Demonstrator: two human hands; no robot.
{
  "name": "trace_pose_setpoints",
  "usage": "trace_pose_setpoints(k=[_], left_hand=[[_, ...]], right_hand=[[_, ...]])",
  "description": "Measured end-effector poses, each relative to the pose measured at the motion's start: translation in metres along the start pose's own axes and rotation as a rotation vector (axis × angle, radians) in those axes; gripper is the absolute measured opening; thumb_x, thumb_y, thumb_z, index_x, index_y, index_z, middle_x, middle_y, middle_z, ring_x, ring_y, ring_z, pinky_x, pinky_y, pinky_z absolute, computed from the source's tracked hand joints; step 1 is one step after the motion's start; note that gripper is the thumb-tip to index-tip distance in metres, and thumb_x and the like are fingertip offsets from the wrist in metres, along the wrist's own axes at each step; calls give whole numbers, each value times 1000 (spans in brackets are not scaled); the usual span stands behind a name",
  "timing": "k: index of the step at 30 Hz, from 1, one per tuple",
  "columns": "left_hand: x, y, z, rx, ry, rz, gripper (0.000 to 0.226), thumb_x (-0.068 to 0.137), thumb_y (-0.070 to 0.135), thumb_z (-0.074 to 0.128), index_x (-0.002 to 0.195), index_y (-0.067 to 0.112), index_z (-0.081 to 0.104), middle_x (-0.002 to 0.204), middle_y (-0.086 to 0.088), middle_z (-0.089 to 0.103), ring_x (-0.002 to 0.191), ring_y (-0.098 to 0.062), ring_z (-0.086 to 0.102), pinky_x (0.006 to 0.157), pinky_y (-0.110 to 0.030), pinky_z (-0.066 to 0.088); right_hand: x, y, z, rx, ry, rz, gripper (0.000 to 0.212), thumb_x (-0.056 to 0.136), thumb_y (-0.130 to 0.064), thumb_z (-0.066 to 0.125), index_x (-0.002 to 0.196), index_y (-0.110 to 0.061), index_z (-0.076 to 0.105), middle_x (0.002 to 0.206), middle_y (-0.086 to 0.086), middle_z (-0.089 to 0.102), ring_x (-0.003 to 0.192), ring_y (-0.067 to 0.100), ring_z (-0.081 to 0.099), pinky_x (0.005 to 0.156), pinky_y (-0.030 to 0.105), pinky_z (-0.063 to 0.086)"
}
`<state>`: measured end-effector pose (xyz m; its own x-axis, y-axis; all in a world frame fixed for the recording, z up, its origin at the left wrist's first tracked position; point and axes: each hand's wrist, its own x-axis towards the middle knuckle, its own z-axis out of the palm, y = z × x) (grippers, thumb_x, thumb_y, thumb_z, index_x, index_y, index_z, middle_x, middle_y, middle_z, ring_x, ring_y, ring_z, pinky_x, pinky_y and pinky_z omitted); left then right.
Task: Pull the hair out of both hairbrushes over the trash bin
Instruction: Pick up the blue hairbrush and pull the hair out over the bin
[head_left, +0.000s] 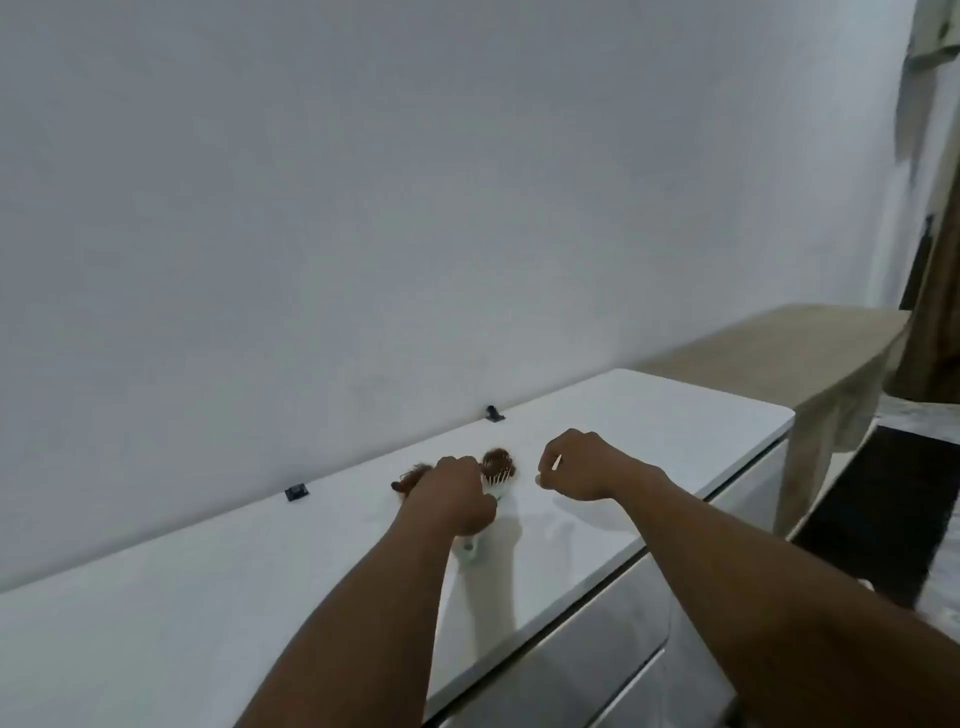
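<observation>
Two hairbrushes lie on a white cabinet top (218, 597). The pale green brush (497, 474) has brown hair tangled in its bristles, and the end of its handle pokes out below my left hand (457, 499). My left hand is closed around that handle. Left of the hand, a second brush (411, 477) clogged with brown hair peeks out, mostly hidden. My right hand (582, 467) hovers just right of the green brush, fingers curled around a thin pale stick (556, 462). No trash bin is in view.
Two small dark clips (297, 491) (494, 413) sit at the back edge of the top, against the white wall. Cabinet drawers (597, 649) are below the front edge. A beige bench (810, 353) stands at the right, with dark flooring beside it.
</observation>
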<state>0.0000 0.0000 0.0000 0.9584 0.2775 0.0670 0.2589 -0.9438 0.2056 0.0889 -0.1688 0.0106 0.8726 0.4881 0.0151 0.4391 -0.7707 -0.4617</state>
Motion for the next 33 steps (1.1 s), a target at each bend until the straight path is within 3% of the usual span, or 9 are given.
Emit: trace_pose_setpoints(k=[3,5,8,14,19,23,26,29,33], left_hand=[[15,1,8,-8,-24,-23,16,92,26,54,97,11,54,90,-2,57,71,-18,58,59,-27,45],[25,0,19,2,-21,-35,15,90,26,55,95,12,53,87,-3,57,78,-21,60,61,-28,44],[37,0,33,-20,7,-29,24,90,29,56,106,10,58,110,-10,63,101,-28,63,70,-30,43],[40,-4,43,-32,81,-9,33,92,37,56,110,10,58,113,-10,62,102,-28,63,69,-31,40],[23,5,36,-127,113,45,32,92,42,57,104,12,54,108,-9,61,92,-26,59,69,-33,42],[1,30,30,-217,170,140,27,91,39,57,96,15,46,99,-8,60,82,-22,49,66,-33,36],[-20,55,31,-266,222,212,29,91,41,57,99,15,45,93,-5,59,80,-23,52,64,-34,37],[-42,82,44,-299,225,281,31,92,42,56,104,14,46,91,-5,59,82,-26,58,64,-35,41],[-74,116,78,-378,198,356,30,92,42,57,100,15,44,89,-6,60,78,-27,57,62,-35,41]], right_hand=[[22,8,10,43,-3,35,29,87,-30,65,104,-6,72,111,9,72,105,27,67,90,37,55],[34,11,18,42,-16,44,28,87,-30,65,102,-7,73,109,8,73,103,26,67,90,37,54],[45,15,27,33,-24,40,25,86,-29,64,99,-10,73,103,4,74,100,23,68,91,34,56],[49,20,29,58,-21,30,22,89,-31,64,100,-14,72,86,-4,67,98,21,67,87,30,52],[27,19,11,245,-5,127,54,95,-48,58,116,1,65,110,20,73,95,30,72,71,34,55],[-8,20,-13,485,72,211,60,96,-57,53,122,-4,60,119,13,67,93,19,71,76,39,61],[-42,28,-29,627,143,224,55,94,-53,59,123,-6,59,120,10,65,89,16,71,73,39,63],[-77,45,-36,719,210,220,38,92,-41,69,110,-9,61,117,12,67,86,17,72,73,39,63],[-122,79,-29,854,294,297,26,89,-21,77,105,-6,62,101,13,70,76,19,69,72,39,63]])
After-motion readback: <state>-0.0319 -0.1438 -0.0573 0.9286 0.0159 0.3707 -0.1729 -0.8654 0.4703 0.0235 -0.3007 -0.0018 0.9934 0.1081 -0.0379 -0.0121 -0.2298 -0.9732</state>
